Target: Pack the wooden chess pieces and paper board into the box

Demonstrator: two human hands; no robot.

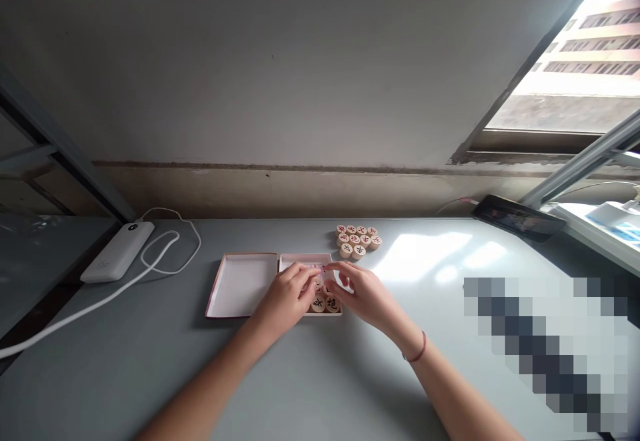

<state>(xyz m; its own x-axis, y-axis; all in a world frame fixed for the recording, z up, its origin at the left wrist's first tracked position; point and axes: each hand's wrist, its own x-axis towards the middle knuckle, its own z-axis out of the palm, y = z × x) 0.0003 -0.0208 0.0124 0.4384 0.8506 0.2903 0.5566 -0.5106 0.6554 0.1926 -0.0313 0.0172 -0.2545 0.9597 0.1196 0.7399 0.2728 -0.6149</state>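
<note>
The pieces [355, 240] are round and pale, the visible faces marked with Chinese characters in red or black, too small for me to read surely. Some lie in the box [325, 314], under your left hand [290, 289] and right hand [361, 292]; others stand grouped between one and two o'clock from it. Your fingers curve inward; whether they clamp a piece, I cannot tell

I'm at a desk [300, 387] in what looks like a dorm or home room: plain wall [275, 81], metal frame [580, 165], charging phone [520, 217], window [555, 114] facing a multi-storey block [600, 46].
</note>
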